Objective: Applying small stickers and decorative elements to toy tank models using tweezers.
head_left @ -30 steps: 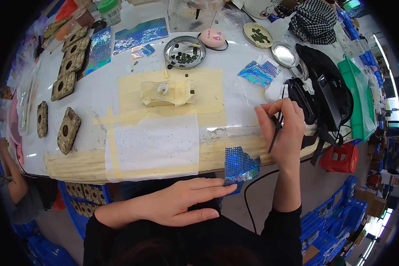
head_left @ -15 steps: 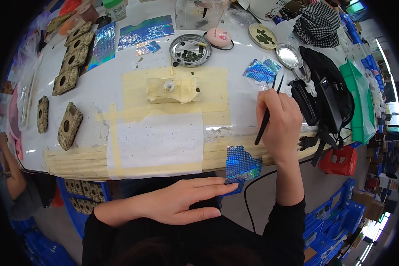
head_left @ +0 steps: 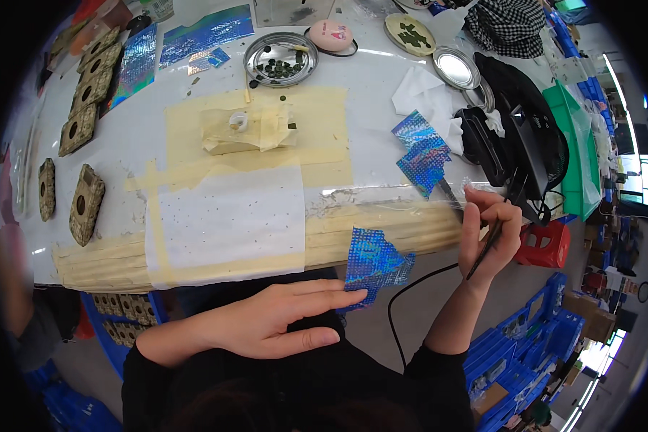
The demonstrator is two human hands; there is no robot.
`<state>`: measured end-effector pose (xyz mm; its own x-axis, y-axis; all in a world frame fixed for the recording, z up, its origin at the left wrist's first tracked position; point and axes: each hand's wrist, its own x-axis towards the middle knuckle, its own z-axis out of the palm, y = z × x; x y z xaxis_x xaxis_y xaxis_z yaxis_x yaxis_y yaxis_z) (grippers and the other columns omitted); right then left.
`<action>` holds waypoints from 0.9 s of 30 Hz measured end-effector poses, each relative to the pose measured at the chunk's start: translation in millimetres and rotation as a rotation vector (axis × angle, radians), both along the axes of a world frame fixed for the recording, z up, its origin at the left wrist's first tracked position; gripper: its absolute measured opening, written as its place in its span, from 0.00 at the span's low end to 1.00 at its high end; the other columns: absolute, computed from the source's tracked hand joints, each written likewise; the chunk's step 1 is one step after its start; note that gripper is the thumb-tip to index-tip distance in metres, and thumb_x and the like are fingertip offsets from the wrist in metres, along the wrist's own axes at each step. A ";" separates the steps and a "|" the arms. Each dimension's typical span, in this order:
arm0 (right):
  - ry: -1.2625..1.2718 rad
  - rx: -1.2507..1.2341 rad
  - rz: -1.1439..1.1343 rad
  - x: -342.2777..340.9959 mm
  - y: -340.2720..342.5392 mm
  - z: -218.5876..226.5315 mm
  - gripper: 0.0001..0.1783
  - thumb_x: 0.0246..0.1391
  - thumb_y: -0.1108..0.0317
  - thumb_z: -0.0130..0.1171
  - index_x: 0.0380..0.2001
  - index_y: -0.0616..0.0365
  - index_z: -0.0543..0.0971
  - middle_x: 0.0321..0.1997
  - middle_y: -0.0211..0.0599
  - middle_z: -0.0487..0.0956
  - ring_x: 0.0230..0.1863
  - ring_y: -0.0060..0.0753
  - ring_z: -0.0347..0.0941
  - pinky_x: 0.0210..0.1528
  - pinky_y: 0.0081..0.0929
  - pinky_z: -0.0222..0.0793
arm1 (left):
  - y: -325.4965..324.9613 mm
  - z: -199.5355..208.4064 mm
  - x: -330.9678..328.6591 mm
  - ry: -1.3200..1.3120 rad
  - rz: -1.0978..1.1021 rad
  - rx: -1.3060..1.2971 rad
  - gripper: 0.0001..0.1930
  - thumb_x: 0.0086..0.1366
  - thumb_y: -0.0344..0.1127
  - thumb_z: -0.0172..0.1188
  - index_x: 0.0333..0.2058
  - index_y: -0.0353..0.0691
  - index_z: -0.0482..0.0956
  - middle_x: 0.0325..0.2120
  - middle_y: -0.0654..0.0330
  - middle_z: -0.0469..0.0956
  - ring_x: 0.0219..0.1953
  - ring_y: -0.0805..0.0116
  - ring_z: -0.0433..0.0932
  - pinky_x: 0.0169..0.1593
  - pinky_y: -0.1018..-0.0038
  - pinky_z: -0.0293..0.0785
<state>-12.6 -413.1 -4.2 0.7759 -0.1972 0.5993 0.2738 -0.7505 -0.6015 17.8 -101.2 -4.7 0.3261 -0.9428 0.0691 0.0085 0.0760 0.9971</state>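
Observation:
My left hand (head_left: 281, 318) is stretched out at the table's front edge. A torn blue holographic sheet (head_left: 373, 261) is held at its fingertips, the thumb apart. My right hand (head_left: 491, 232) is closed around dark tweezers (head_left: 485, 250), which slant down across the fingers. Its thumb and forefinger meet beside a thin clear film and a second blue holographic piece (head_left: 425, 155), tilted near the table's right front; what exactly they pinch is hard to make out. White paper (head_left: 223, 223) with tiny specks is taped on the table, below a small tape-covered block (head_left: 248, 133).
Camouflage-patterned cases (head_left: 86, 205) stand at the left. A round metal dish (head_left: 281, 59) with dark bits, a pink egg-shaped item (head_left: 331, 34) and a dish of green pieces (head_left: 410, 34) lie at the back. A black bag (head_left: 525, 129) and green tray (head_left: 576, 144) are right.
My right hand has moved down toward the table's front edge, turning the tweezers. The second blue piece has come nearer with it, uncovering white tissue. My left hand keeps its hold; the view has shifted.

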 end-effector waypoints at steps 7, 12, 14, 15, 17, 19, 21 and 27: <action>-0.013 0.008 -0.048 3.5 5.3 -3.7 0.14 0.48 0.79 0.66 0.27 0.61 0.68 0.33 0.47 0.82 0.32 0.28 0.78 0.38 0.20 0.72 | -2.0 -0.2 0.9 0.021 0.008 0.041 0.28 0.70 0.40 0.53 0.64 0.35 0.60 0.55 0.47 0.69 0.56 0.53 0.71 0.58 0.69 0.66; -0.028 -0.012 -0.038 4.5 3.8 -5.8 0.13 0.48 0.79 0.66 0.27 0.62 0.69 0.33 0.47 0.82 0.32 0.28 0.78 0.37 0.20 0.72 | -2.4 -1.8 1.2 0.027 0.014 0.055 0.28 0.70 0.40 0.54 0.64 0.34 0.61 0.57 0.46 0.68 0.58 0.52 0.70 0.59 0.68 0.65; -0.033 -0.007 -0.037 5.1 2.7 -6.4 0.12 0.49 0.79 0.66 0.27 0.62 0.69 0.33 0.47 0.82 0.32 0.28 0.78 0.37 0.20 0.72 | -4.5 -1.7 1.0 0.033 0.018 0.058 0.28 0.69 0.40 0.54 0.63 0.34 0.61 0.57 0.46 0.68 0.58 0.52 0.70 0.59 0.68 0.65; -0.033 -0.006 -0.036 5.7 2.7 -6.6 0.12 0.49 0.79 0.66 0.27 0.62 0.70 0.33 0.47 0.82 0.32 0.28 0.78 0.38 0.21 0.72 | -5.4 -1.4 0.9 0.036 0.020 0.060 0.28 0.69 0.39 0.54 0.63 0.34 0.61 0.57 0.45 0.68 0.58 0.52 0.70 0.59 0.68 0.65; -0.037 -0.014 -0.035 6.5 4.6 -6.3 0.12 0.49 0.79 0.66 0.27 0.62 0.70 0.33 0.47 0.82 0.32 0.29 0.77 0.38 0.21 0.72 | -5.0 -2.0 0.7 0.036 0.016 0.061 0.28 0.69 0.39 0.54 0.63 0.33 0.61 0.57 0.45 0.68 0.58 0.52 0.70 0.59 0.68 0.64; -0.044 -0.017 -0.028 7.0 4.7 -6.8 0.12 0.49 0.79 0.65 0.27 0.62 0.70 0.33 0.47 0.82 0.32 0.29 0.77 0.38 0.22 0.72 | -5.0 -2.5 0.6 0.031 0.018 0.059 0.27 0.69 0.39 0.54 0.63 0.33 0.61 0.57 0.45 0.68 0.58 0.52 0.70 0.60 0.67 0.64; -0.047 -0.016 -0.025 7.3 4.7 -7.1 0.11 0.49 0.79 0.65 0.27 0.62 0.70 0.33 0.47 0.81 0.32 0.30 0.77 0.39 0.22 0.72 | -5.4 -2.8 0.6 0.019 0.025 0.052 0.27 0.69 0.39 0.54 0.63 0.33 0.61 0.57 0.45 0.68 0.58 0.52 0.70 0.60 0.67 0.64; -0.072 -0.031 -0.010 8.9 3.8 -6.9 0.12 0.49 0.79 0.65 0.27 0.62 0.70 0.32 0.47 0.81 0.33 0.34 0.79 0.39 0.24 0.73 | -5.6 -1.8 0.7 0.058 0.012 0.063 0.27 0.70 0.39 0.54 0.63 0.34 0.62 0.57 0.45 0.68 0.58 0.52 0.69 0.60 0.67 0.64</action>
<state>-3.6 -409.3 -11.1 0.7289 -0.1855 0.6590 0.3075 -0.7713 -0.5572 18.5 -106.9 -6.5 0.3394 -0.9406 -0.0089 0.0654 0.0141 0.9978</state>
